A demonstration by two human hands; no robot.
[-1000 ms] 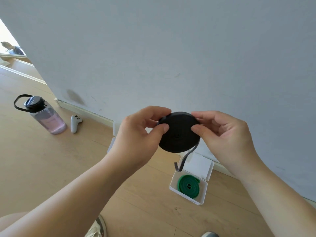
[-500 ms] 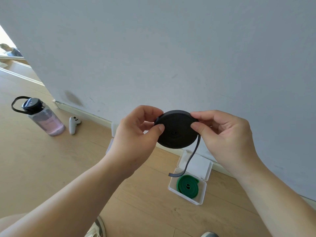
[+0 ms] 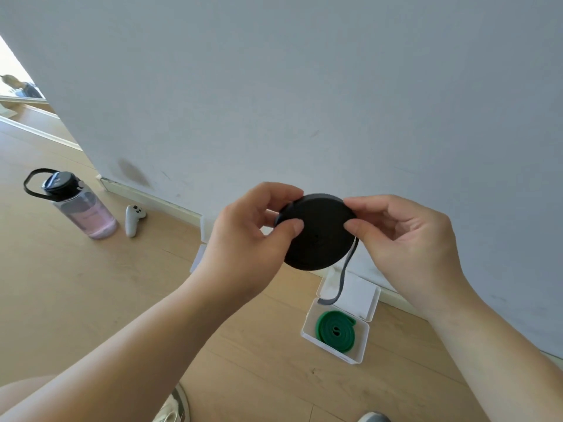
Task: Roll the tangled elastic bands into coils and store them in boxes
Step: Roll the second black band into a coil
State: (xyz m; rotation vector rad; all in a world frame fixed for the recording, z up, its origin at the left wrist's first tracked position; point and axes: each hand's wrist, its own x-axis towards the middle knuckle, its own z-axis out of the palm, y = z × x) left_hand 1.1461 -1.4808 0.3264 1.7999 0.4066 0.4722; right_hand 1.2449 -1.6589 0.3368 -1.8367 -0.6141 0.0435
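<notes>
1. The box (image 3: 362,345) is sitting open on the floor (image 3: 76,300), and its lid (image 3: 361,295) is lying flipped back toward the wall (image 3: 304,86).
2. A green coil (image 3: 335,328) is lying flat inside the box, filling most of it.
3. I am holding the black coil (image 3: 316,242) in the air above the box, flat face toward me.
4. My left hand (image 3: 243,239) is gripping the coil's left edge, with the thumb pressing on the face and the fingers curling behind the rim.
5. My right hand (image 3: 405,239) is pinching the coil's right edge, thumb in front and fingers over the top.
6. The coil's loose tail (image 3: 344,281) is hanging off its right side, and its end is dangling over the lid; I cannot tell whether it is touching.
7. The lid's far edge is lying just beside the baseboard (image 3: 170,205).
8. A white thing (image 3: 204,229) is showing left of the box, mostly hidden by my left hand.
9. A bottle (image 3: 82,208) and a controller (image 3: 133,219) are resting well to the left of the box, near the wall.
10. Bare floor is stretching out left of the box and in front of it.
</notes>
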